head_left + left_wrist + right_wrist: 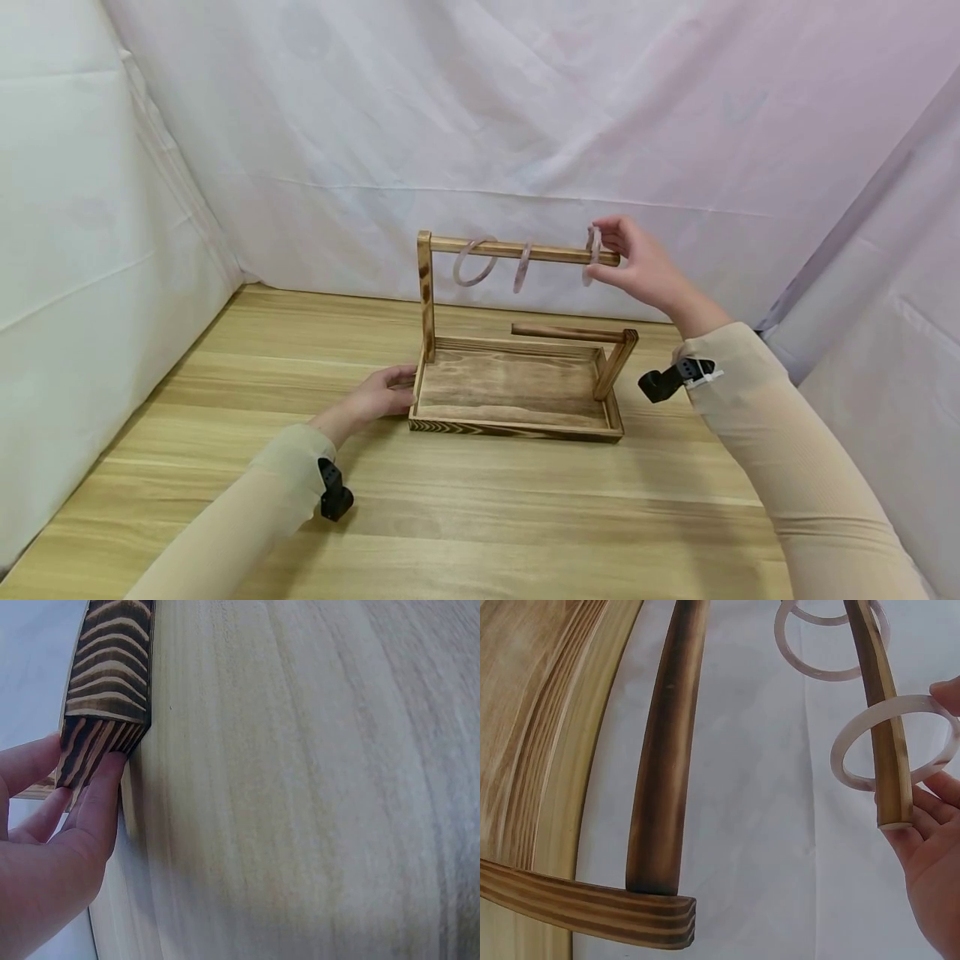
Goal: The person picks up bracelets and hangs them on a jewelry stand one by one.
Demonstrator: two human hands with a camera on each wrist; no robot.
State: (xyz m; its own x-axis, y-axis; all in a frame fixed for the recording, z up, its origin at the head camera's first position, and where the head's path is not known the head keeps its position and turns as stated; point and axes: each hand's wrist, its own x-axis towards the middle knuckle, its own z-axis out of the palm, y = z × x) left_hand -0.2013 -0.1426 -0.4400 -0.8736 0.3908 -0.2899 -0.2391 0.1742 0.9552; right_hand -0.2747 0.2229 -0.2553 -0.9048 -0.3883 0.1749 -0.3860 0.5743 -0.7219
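Observation:
A wooden bangle stand has a shallow tray (pixel 517 432) as its base and an upper rod (pixel 558 251) on a post at the left. My right hand (pixel 643 265) pinches a pale pinkish bangle (pixel 855 727) between thumb and fingers. That bangle encircles the rod close to its free right end. Two more bangles hang further left on this rod: a tilted one (pixel 456 275) near the post and an edge-on one (pixel 522 268) about midway. My left hand (pixel 375 395) holds the tray's left end, with fingertips at the striped end wall (pixel 79 746).
A lower rod (pixel 566 333) reaches leftward from a short slanting post (pixel 617 367) at the tray's right end. The stand sits on a wood-grain table (pixel 487 517). Pale cloth (pixel 360 125) hangs behind and along both sides.

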